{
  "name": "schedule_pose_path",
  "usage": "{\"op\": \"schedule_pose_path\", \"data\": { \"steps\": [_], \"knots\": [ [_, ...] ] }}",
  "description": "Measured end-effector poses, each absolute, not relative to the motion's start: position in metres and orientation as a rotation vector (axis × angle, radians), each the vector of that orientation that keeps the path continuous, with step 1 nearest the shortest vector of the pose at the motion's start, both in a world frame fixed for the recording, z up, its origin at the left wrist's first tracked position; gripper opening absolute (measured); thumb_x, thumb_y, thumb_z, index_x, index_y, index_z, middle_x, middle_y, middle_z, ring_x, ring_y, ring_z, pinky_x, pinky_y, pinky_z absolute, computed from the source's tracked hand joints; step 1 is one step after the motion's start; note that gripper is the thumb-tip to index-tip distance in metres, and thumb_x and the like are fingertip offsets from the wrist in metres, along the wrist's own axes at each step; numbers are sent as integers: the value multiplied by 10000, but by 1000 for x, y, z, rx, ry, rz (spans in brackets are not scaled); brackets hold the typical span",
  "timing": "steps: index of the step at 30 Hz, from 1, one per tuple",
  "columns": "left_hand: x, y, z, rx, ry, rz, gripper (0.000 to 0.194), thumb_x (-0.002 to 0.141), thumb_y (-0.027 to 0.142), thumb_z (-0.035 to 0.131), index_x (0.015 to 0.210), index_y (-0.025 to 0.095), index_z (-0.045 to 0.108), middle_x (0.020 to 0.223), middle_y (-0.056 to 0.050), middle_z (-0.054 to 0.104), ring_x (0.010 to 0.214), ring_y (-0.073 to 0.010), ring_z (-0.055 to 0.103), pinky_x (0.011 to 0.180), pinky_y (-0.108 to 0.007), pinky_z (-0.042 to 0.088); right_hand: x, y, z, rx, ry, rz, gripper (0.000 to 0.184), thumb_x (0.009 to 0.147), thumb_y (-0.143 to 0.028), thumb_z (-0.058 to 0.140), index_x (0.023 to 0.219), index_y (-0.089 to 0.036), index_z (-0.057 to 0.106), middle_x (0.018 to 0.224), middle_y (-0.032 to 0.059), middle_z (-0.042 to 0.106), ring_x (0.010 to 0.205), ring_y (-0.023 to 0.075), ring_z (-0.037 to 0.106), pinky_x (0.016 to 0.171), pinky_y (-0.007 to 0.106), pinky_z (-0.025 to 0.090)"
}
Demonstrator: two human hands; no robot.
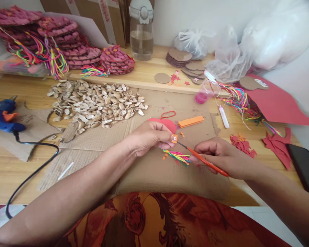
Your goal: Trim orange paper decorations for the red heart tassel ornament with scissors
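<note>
My left hand [151,136] pinches a small piece of orange paper [174,138] above the cardboard mat. My right hand [216,156] is closed around a pair of scissors [207,162] with orange-red handles, their blades touching the paper's edge. Behind my left hand lies a red paper disc [167,124] with a red cord loop [168,114]. Below the blades rests a tassel of multicoloured strings [179,156], with tiny orange scraps close by. A folded orange paper strip [191,121] is just beyond the scissors.
Peanut shells [105,103] cover the mat's left part. A blue glue gun [3,115] with its cable lies far left. Decorated discs [79,56] are stacked behind, near a water bottle [141,34]. A cup of pink liquid [201,97], red scraps [243,145] and a phone [304,168] sit right.
</note>
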State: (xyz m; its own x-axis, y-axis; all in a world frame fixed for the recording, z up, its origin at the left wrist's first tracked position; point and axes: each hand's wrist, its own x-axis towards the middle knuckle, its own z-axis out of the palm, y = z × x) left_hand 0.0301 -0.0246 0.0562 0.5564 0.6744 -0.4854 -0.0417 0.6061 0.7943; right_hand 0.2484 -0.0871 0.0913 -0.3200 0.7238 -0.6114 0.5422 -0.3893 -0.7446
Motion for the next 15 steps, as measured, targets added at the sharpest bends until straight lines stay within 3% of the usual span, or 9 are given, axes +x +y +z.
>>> {"op": "schedule_pose_path", "data": {
  "steps": [15],
  "knots": [
    [31, -25, 60, 835, 893, 517, 69, 675, 80, 652, 634, 104, 601, 672, -68, 689, 617, -114, 654, 626, -224, 538, 245, -88, 92, -1724, -1660, 1778, 338, 764, -506, 638, 632, -197, 606, 509, -27, 426, 452, 89, 331, 423, 242, 227]
  ]
}}
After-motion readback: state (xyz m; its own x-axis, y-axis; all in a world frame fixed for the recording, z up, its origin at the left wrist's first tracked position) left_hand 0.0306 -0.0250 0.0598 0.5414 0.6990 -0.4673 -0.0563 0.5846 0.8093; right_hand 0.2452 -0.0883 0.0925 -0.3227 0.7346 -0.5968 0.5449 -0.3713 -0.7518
